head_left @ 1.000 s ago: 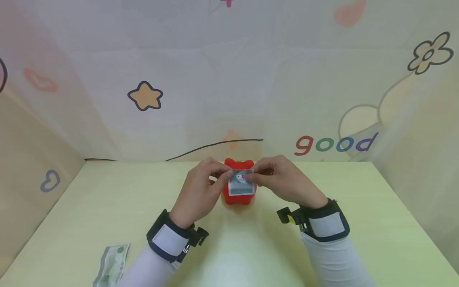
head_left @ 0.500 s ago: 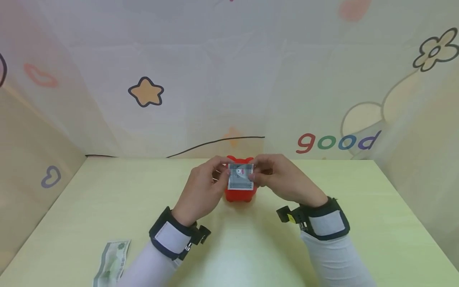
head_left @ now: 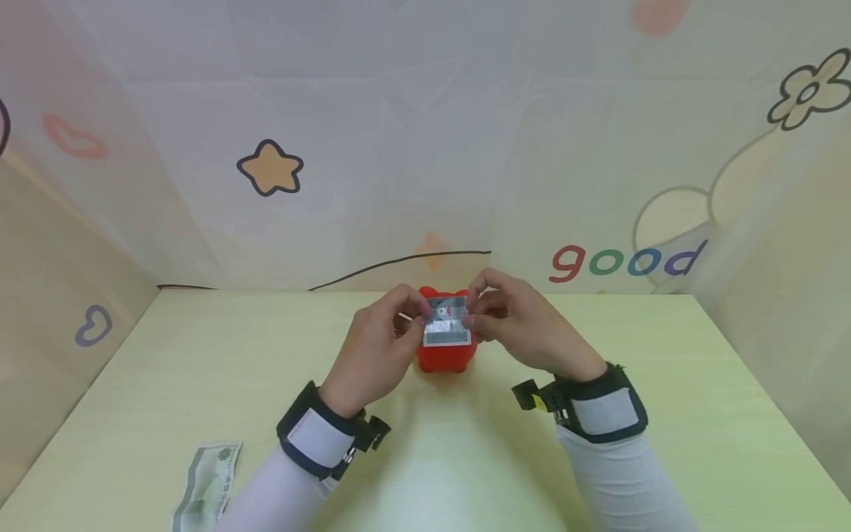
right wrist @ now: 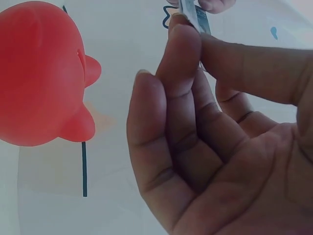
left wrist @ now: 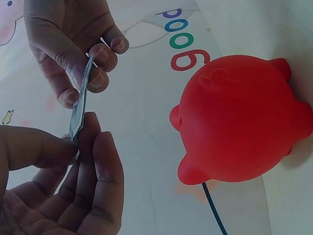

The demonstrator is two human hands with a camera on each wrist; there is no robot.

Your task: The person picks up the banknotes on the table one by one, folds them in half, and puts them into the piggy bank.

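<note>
A small folded banknote (head_left: 447,336) is stretched between my two hands above the table. My left hand (head_left: 375,343) pinches its left edge between thumb and fingers, while the right hand (head_left: 515,325) pinches the opposite edge. Behind and below the note stands a red piggy bank (head_left: 444,360), partly covered by it in the head view. From the left wrist, the note (left wrist: 82,107) appears nearly edge-on, apart from the rounded red bank (left wrist: 239,117). A narrow slit (right wrist: 81,58) shows on the bank near an ear in the right wrist view.
Another banknote (head_left: 209,484), pale green and slightly wavy, lies flat on the table (head_left: 425,465) at the front left, beside my left sleeve (head_left: 282,491). A patterned cloth backdrop (head_left: 399,162) rises behind the table's far edge.
The banknote has risen slightly in the head view, uncovering more of the bank's lower part. My right hand's index finger has lifted higher. The loose banknote stays in place on the table.
</note>
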